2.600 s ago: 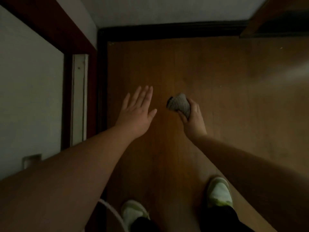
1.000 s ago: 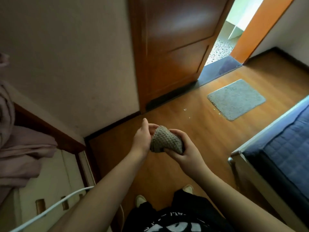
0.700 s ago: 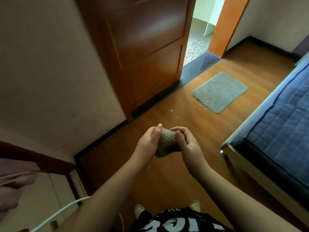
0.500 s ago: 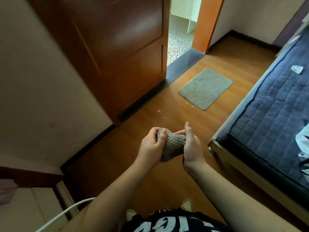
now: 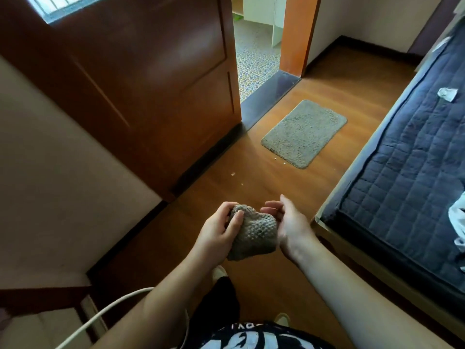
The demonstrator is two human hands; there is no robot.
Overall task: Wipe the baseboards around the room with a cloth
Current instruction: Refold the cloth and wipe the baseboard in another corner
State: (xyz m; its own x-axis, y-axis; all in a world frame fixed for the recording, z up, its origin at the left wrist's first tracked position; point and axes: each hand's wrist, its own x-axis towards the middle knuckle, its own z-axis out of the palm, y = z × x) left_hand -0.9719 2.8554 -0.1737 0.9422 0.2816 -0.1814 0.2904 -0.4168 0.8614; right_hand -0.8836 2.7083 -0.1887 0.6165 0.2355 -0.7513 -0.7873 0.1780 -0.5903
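Note:
A bunched grey waffle-weave cloth (image 5: 254, 233) is held in front of me, above the wooden floor. My left hand (image 5: 219, 233) grips its left side with thumb and fingers curled round it. My right hand (image 5: 289, 227) cups its right side, fingers bent behind the cloth. A dark baseboard (image 5: 125, 238) runs along the foot of the pale wall at the left. Another dark baseboard (image 5: 377, 50) lines the far wall beyond the doorway.
A brown wooden door (image 5: 141, 84) stands open against the left wall. A grey mat (image 5: 304, 133) lies before the doorway (image 5: 256, 46). A bed with a dark blue quilt (image 5: 407, 167) fills the right side. A white cable (image 5: 100, 313) crosses the lower left. Crumbs dot the floor.
The view has swung right and up from the dark floor corner to the doorway. My left hand, free before, joined the right on the cloth. The cloth now hangs lower between both hands.

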